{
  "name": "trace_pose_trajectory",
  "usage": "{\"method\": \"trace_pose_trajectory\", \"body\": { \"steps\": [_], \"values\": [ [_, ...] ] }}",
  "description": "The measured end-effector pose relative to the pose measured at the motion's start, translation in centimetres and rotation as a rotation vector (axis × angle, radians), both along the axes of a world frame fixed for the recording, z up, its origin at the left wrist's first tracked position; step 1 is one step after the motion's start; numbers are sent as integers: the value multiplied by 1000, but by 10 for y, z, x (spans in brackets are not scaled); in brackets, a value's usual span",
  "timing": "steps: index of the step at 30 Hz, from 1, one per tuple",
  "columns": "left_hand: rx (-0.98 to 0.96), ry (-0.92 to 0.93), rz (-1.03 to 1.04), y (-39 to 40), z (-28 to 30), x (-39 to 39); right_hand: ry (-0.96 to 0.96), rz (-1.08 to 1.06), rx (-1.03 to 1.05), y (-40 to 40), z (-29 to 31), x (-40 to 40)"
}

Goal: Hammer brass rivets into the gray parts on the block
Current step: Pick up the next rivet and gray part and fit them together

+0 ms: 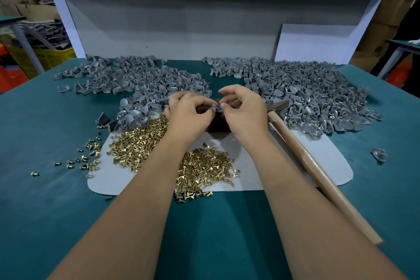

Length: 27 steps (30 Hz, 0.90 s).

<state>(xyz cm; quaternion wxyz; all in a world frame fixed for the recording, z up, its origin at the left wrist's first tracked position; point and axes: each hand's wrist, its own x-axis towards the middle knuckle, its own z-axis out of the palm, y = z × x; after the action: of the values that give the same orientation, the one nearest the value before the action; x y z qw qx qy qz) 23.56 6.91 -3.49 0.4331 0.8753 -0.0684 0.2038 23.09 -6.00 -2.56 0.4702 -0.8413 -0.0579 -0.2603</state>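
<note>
Both hands meet over a dark block (217, 123) at the table's middle. My left hand (189, 113) and my right hand (244, 110) pinch a small gray part (216, 107) between their fingertips just above the block. Whether a rivet sits in the part is hidden by the fingers. Loose brass rivets (141, 141) lie heaped on a pale mat (325, 166), with a second rivet heap (204, 169) between my forearms. A hammer (302, 150) with a wooden handle lies on the mat to the right of my right hand, its head beside the block.
Large piles of gray parts spread behind the hands, one pile at left (136, 82) and one pile at right (306, 95). A lone gray part (379, 154) sits far right. Stray rivets (84, 157) dot the green table (45, 188). A white shelf frame (204, 29) stands behind.
</note>
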Motion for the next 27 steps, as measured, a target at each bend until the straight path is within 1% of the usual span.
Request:
{"method": "trace_pose_trajectory", "body": {
  "steps": [10, 14, 17, 20, 22, 25, 27],
  "values": [
    [-4, 3, 9, 0, -3, 3, 30, -4, -142, 7, 6, -1],
    [-15, -2, 11, 1, -4, 5, 62, -3, -137, 8, 9, 0],
    [-36, -2, 13, 1, -5, 5, 75, 37, -152, 7, 11, 0],
    [-40, -7, 7, 1, -5, 4, 93, 57, -242, 6, 13, 1],
    [-37, -5, 0, 1, -5, 4, 91, 50, -342, 6, 16, 1],
    [-9, 60, 10, 2, -3, 5, 30, 13, -526, 11, 19, -1],
    [5, 85, 20, 3, -3, 4, -37, -13, -566, 13, 17, -3]
  ]
}}
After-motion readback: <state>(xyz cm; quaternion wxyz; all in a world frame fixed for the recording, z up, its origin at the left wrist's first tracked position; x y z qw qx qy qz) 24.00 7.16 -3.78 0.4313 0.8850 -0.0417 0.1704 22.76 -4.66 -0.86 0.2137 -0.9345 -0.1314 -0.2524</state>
